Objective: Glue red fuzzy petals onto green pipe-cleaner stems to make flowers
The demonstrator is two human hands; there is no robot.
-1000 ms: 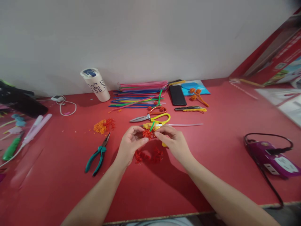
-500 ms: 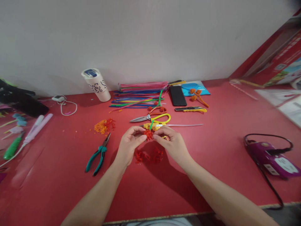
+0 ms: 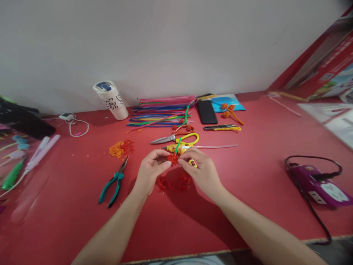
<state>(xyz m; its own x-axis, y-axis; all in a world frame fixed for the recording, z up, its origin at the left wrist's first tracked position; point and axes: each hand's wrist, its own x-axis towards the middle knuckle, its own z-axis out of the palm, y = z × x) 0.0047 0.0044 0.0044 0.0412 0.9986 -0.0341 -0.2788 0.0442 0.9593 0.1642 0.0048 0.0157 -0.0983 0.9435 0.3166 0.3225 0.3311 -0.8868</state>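
Observation:
Both my hands meet over the middle of the red table (image 3: 68, 206). My left hand (image 3: 150, 171) and my right hand (image 3: 202, 171) pinch a small red fuzzy flower head (image 3: 173, 158) between their fingertips. A green stem (image 3: 178, 145) sticks up and away from it. Under the hands lie loose red fuzzy pieces (image 3: 173, 183). A yellow glue gun (image 3: 180, 148) lies just beyond the fingers, partly hidden by my right hand.
Yellow-handled scissors (image 3: 179, 138) lie behind the hands, teal pliers (image 3: 113, 182) to the left, an orange and red scrap pile (image 3: 121, 148). Further back are coloured pipe cleaners (image 3: 162, 110), a white cup (image 3: 110, 99), a black phone (image 3: 207, 111). A purple power strip (image 3: 320, 184) sits right.
The hands have stayed in place, with the fingers shifting slightly round the red flower head. My right hand has drawn a little closer to the left.

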